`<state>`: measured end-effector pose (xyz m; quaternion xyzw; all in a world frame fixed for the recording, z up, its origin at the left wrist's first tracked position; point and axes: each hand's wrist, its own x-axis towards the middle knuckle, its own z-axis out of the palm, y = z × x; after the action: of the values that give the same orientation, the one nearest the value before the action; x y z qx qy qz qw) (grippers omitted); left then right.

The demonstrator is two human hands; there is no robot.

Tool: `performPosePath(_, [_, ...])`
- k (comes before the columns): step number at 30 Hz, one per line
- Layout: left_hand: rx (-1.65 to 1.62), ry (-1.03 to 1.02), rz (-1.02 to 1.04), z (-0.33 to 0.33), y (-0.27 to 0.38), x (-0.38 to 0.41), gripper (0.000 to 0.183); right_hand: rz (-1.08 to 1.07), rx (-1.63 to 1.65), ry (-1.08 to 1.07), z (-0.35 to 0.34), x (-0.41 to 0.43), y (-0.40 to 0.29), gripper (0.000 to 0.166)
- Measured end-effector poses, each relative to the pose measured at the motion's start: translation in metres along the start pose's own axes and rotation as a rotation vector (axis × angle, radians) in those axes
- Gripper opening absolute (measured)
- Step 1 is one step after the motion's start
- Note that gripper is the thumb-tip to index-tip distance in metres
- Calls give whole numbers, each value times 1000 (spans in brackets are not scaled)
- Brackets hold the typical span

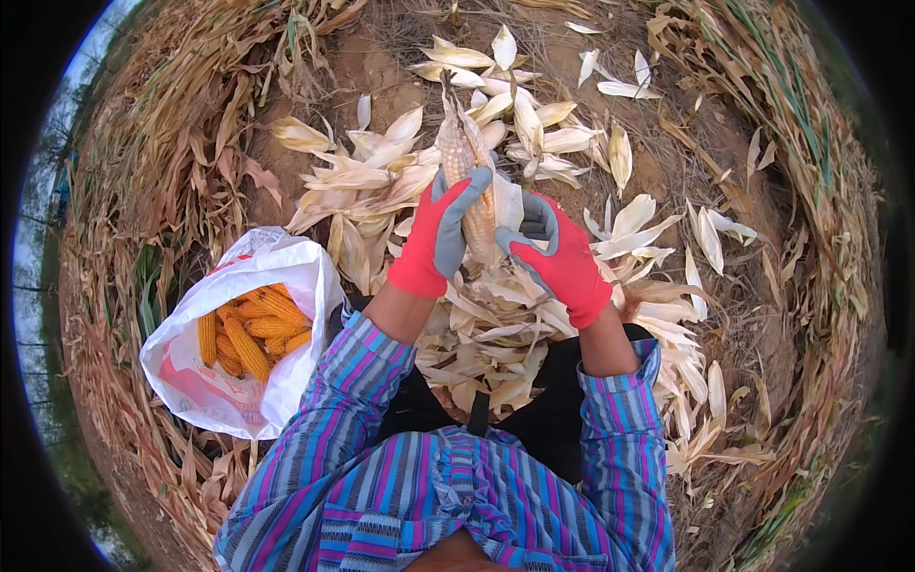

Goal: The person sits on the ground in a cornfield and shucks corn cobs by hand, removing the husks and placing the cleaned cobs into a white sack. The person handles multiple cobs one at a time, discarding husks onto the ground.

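In front of me an ear of corn (463,154) stands with its dark tip pointing away, partly wrapped in thin pale husk with kernels showing through. My left hand (444,225), in a red and grey glove, grips the ear from its left side. My right hand (549,247), gloved alike, is at the ear's right side, thumb and fingers pinching a pale husk leaf (508,204) that is folded off the ear. A white woven sack (171,329) gapes at my left, with several husked orange corn cobs (246,348) inside.
Loose dry husks (386,175) lie scattered on the brown soil ahead, and more husks (493,343) are heaped between my legs. Rows of dry corn stalks (193,107) line the left, with further stalks (808,143) along the right. The sack stands close to my left forearm.
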<state>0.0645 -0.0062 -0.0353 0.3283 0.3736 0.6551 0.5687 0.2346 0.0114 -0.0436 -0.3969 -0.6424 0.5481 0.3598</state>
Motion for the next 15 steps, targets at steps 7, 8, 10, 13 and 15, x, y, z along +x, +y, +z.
performPosePath(7, [142,-40,-56,3,-3,-3,40,18,-208,-3,0,-5,14,34])
performPosePath(8, [99,-31,-69,1,-6,-1,42,-1,-117,9,-1,-7,19,31])
performPosePath(10, [-85,0,-145,-3,-4,4,45,3,137,32,-7,-9,17,28])
performPosePath(13, [-417,73,-233,-11,-1,15,49,-35,344,139,-8,-13,-3,25])
performPosePath(15, [-492,145,-171,-20,-6,23,50,-62,294,213,-14,-13,-4,25])
